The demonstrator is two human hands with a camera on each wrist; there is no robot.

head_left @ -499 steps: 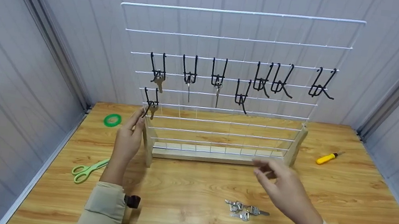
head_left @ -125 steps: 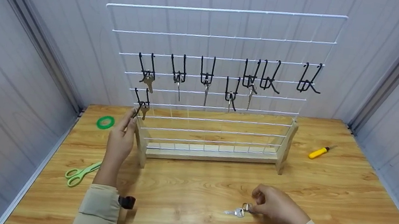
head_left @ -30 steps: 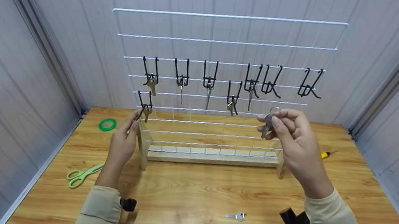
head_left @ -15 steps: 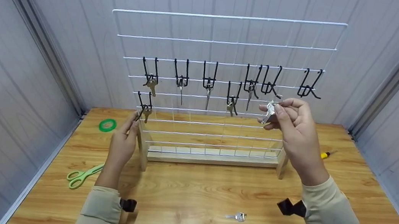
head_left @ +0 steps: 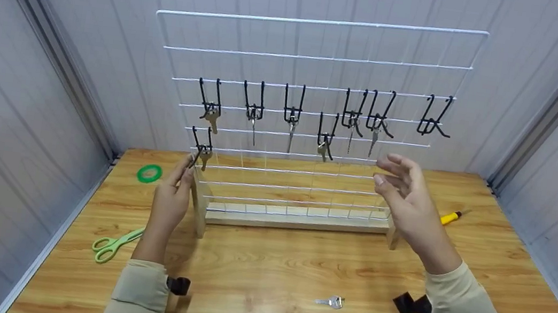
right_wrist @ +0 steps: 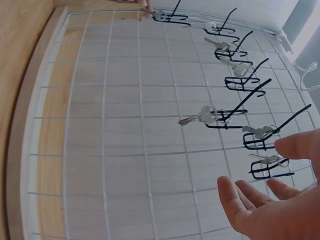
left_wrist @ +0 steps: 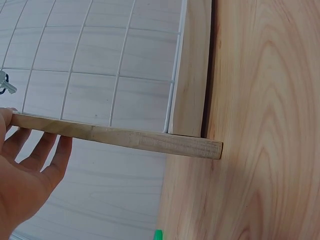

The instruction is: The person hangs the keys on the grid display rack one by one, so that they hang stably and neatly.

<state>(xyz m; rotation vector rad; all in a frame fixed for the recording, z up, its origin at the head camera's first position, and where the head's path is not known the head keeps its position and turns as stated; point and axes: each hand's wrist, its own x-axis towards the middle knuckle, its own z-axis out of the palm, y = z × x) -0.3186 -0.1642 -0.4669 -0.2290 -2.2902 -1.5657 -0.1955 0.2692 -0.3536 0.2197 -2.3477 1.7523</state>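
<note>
A white wire rack (head_left: 323,22) stands in a wooden base, with black hooks on it and keys hanging from most of them. My left hand (head_left: 170,204) grips the rack's wooden side post (left_wrist: 125,137), thumb on one side and fingers on the other. My right hand (head_left: 415,209) holds nothing; its fingers are spread and gently bent just below and right of a hanging key (head_left: 374,138). In the right wrist view that hand lies beside the nearest hooks and their keys. One loose key (head_left: 331,302) lies on the table. The rightmost hook (head_left: 428,125) bears no key.
Green scissors (head_left: 125,240) lie at the left, partly behind the left forearm. A roll of green tape (head_left: 141,173) sits left of the rack. To the right is a yellow-handled tool (head_left: 450,218). Pale panel walls enclose the wooden table (head_left: 248,308).
The key that my right hand held now hangs from the second hook from the right. That hand has let go and drawn slightly down and back. My left hand stays on the post.
</note>
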